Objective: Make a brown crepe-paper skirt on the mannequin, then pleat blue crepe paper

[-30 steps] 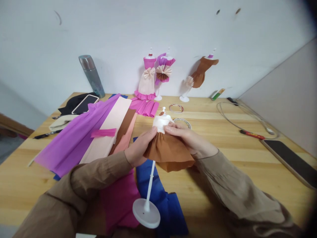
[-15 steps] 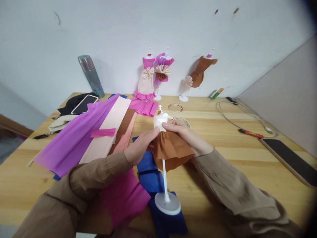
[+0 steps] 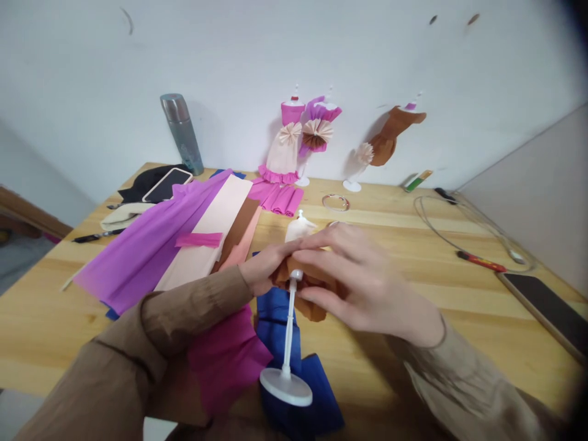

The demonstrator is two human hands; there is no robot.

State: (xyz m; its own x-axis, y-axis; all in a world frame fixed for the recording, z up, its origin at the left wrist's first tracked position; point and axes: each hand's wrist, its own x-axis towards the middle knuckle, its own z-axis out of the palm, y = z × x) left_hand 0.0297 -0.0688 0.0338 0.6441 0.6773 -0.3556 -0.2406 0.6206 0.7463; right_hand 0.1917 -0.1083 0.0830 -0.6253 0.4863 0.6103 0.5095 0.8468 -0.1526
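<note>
My left hand (image 3: pixel 269 267) is closed around the waist of a small white dress form (image 3: pixel 298 229), which leans with its top away from me. A brown crepe paper skirt (image 3: pixel 315 309) is gathered around it, bunched and partly hidden by my hands. Curved over the skirt from the right is my right hand (image 3: pixel 367 282), slightly blurred, its fingertips and thumb on the brown paper. Below, the white stand (image 3: pixel 288 331) shows its pole and tilted round base (image 3: pixel 285 387), over folded blue crepe paper (image 3: pixel 316 392).
Purple crepe paper (image 3: pixel 151 242) and cream strips (image 3: pixel 206 226) lie left, with magenta paper (image 3: pixel 229 361) near me. Dressed forms (image 3: pixel 282 156) stand at the back beside a thermos (image 3: pixel 184 135). A wire coil (image 3: pixel 335 203), a cable (image 3: pixel 427 214) and a phone (image 3: pixel 546 306) lie right.
The dress form has tipped, its base swinging left and its top lower. My right hand has shifted from the bodice down over the skirt, which is now bunched up, exposing the pole's top.
</note>
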